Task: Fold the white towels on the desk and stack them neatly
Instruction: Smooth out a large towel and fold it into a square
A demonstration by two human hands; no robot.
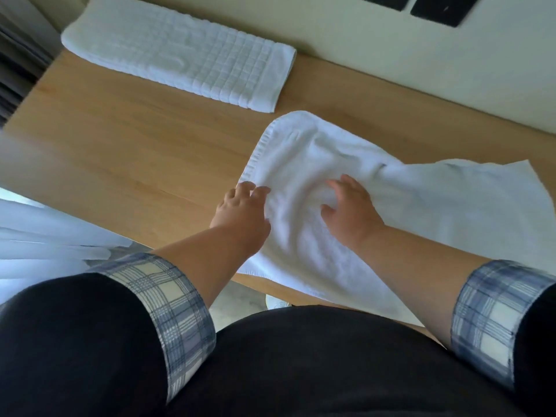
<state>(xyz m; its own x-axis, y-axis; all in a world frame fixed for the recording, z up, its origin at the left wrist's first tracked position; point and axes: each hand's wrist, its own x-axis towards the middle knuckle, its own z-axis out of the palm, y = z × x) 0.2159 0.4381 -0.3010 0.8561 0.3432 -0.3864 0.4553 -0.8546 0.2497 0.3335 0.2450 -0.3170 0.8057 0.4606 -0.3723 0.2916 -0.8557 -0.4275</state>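
A rumpled white towel (406, 212) lies spread over the right half of the wooden desk (120, 152), its near edge hanging off the front. My left hand (240, 209) rests at the towel's left border, fingertips touching the hem. My right hand (349, 209) lies flat on the towel's middle with fingers spread, pressing into the wrinkled cloth. A second white towel (180, 49), with a checked weave and folded into a long strip, lies at the far left of the desk by the wall.
A cream wall (421, 55) runs behind the desk, with two dark panels (436, 4) at the top right. Sheer white curtain fabric (45, 242) hangs at the left, beside the desk's near corner.
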